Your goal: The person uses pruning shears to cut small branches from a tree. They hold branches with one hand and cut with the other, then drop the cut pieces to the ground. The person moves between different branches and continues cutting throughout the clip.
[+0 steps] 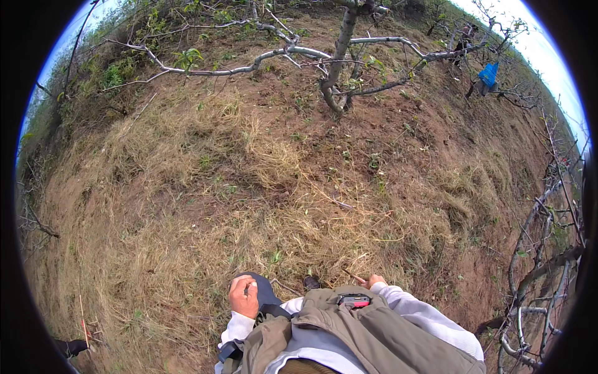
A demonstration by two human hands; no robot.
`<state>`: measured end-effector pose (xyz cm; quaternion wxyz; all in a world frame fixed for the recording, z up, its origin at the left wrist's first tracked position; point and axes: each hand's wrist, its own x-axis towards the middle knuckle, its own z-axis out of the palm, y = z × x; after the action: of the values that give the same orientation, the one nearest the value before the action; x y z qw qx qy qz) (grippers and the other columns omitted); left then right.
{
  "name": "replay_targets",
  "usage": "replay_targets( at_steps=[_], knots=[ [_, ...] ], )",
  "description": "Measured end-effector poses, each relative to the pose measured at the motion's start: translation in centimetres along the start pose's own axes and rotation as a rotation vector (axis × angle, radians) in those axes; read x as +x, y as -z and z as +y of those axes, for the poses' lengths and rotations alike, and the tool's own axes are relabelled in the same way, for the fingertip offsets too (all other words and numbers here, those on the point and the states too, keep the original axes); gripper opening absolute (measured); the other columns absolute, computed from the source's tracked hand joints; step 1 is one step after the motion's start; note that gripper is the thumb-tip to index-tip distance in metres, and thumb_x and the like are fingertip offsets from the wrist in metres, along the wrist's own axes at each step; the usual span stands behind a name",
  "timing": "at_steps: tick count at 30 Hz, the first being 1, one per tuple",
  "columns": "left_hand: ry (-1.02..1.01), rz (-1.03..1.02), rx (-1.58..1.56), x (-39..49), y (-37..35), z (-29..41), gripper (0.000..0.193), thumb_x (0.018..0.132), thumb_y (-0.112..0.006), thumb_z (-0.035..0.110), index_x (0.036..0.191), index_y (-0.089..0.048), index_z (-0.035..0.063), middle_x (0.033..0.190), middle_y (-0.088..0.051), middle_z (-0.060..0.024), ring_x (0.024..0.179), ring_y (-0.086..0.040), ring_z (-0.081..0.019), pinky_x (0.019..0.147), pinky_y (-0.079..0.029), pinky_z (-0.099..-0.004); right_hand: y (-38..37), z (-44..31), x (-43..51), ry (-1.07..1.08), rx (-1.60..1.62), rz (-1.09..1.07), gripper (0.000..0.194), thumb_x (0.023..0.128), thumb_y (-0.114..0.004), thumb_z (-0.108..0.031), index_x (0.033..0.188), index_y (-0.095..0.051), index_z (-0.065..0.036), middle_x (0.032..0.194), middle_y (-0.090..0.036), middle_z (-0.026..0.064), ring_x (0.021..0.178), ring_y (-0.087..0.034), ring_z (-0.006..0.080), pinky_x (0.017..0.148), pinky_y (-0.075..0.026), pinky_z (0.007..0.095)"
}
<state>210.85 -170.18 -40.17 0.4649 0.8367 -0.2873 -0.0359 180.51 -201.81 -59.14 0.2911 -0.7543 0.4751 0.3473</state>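
Observation:
My left hand [244, 296] is curled in a loose fist above my bent dark-trousered leg [266, 287], with nothing seen sticking out of it. My right hand [375, 281] grips a thin wooden stick or tool handle [355, 276] that points forward and left, low over the dry grass. The lower part of that hand is hidden by my olive vest [336, 322]. A small red and black device [354, 300] sits at the vest's chest. Between my hands the dark tip of a shoe [311, 282] shows on the grass.
Ahead stands a fruit tree [343, 51] with low pale branches reaching both ways. More bare branches [523, 280] crowd the right side. Cut dry grass [275, 163] covers reddish sloping soil [397, 135]. At upper right hangs a blue bag [489, 75], near a partly hidden person [462, 44].

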Motion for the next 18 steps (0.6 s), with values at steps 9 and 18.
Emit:
replay_targets(
  at_steps=[9, 18],
  knots=[
    [-0.031, -0.073, 0.012, 2.7, 1.1, -1.3, 0.007, 0.087, -0.067, 0.005, 0.092, -0.066, 0.0015, 0.099, -0.068, -0.0147, 0.080, -0.068, -0.0268, 0.074, -0.054, -0.0356, 1.1, -3.8, 1.5, 0.015, 0.182, 0.180, 0.037, 0.084, -0.073, -0.036, 0.117, -0.074, -0.019, 0.102, -0.075, 0.0185, 0.101, -0.071, 0.0365, 0.090, -0.056, 0.0451],
    [0.037, 0.031, 0.057, 4.8, 6.1, -6.3, 0.010, 0.087, -0.068, 0.010, 0.094, -0.069, 0.0031, 0.102, -0.069, -0.0119, 0.088, -0.069, -0.0266, 0.076, -0.055, -0.0364, -6.8, -0.2, 8.6, -0.096, -0.105, 0.057, 0.051, 0.080, -0.070, -0.054, 0.116, -0.076, -0.018, 0.120, -0.072, 0.0134, 0.115, -0.067, 0.0342, 0.099, -0.053, 0.0429]
  ],
)
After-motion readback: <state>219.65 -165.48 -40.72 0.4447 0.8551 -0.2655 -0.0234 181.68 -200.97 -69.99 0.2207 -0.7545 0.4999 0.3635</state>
